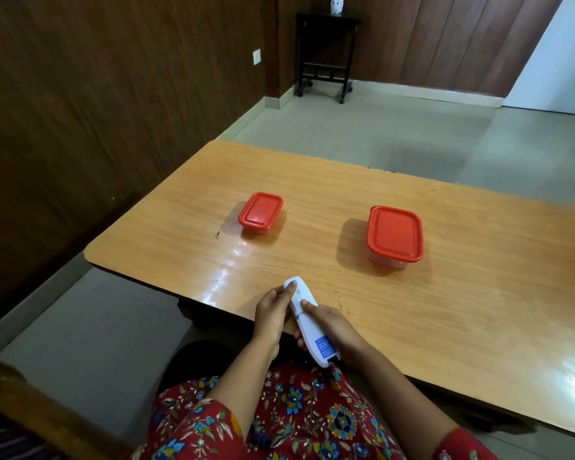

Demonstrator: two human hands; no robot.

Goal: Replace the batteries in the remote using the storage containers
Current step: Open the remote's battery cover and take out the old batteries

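Both hands grip the white remote (pixel 307 322) back-up, its length pointing away over the table edge (pixel 213 302); left hand (pixel 271 313) holds the far end, right hand (pixel 329 323) nearer, thumb on the cover

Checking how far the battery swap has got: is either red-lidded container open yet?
No, the small container and the large container both sit on the table with red lids on.

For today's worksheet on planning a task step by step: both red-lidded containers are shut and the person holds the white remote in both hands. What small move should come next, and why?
Probably slide the back cover off the remote. It lies back-up in the left hand and right hand, thumbs already pressing on it, while the small container and large container on the table are lidded and untouched.
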